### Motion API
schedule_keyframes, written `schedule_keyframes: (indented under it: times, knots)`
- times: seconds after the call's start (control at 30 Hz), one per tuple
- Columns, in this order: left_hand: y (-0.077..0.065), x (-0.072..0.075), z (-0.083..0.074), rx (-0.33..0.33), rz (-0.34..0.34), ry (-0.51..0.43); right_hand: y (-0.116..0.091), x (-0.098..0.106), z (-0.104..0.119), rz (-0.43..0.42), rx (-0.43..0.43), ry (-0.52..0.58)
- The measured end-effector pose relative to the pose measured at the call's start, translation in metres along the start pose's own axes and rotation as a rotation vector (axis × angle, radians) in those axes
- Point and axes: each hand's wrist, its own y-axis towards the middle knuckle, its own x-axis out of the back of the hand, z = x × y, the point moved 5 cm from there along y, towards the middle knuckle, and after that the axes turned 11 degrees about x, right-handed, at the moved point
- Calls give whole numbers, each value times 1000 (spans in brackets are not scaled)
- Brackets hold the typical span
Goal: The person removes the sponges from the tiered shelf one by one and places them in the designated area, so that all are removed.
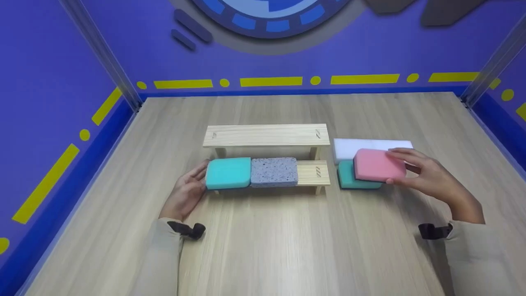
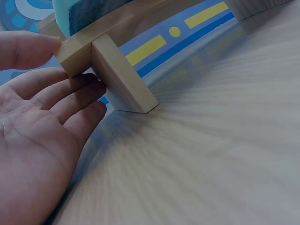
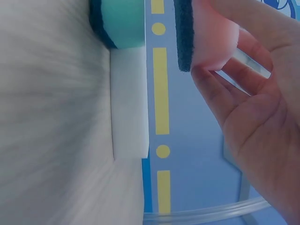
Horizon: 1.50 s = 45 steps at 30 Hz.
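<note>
My right hand [image 1: 431, 176] pinches a pink sponge [image 1: 379, 165] between thumb and fingers. Its dark green scouring layer faces down, and it overlaps a green sponge [image 1: 349, 176] in the head view; the right wrist view shows it raised above the table. At the left end of the front tier of a wooden stand [image 1: 313, 173], my left hand [image 1: 187, 195] holds the board's end, thumb at one edge and fingers by the leg [image 2: 124, 77]. On that tier a turquoise sponge [image 1: 228, 173] and a speckled grey sponge [image 1: 274, 171] lie side by side.
Behind the front tier stands a higher wooden tier [image 1: 266, 135] with bare wood on top. A white sponge block [image 1: 355, 149] lies behind the green sponge, right of the stand. Blue panels [image 1: 263, 65] with yellow marks enclose the table [image 1: 263, 242] at the back and sides.
</note>
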Motion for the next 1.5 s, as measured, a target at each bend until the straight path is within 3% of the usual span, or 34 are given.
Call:
schedule_keyframes:
  times: [0.6, 0.97, 1.5]
  knots:
    - [1, -1, -1, -12, 35, 19, -13, 16, -9, -14, -18, -7]
    - [-1, 0, 1, -25, 19, -34, -21, 28, -17, -56, -17, -30]
    - [-1, -1, 0, -20, 31, -2, -30, 34, -27, -56, -47, -43]
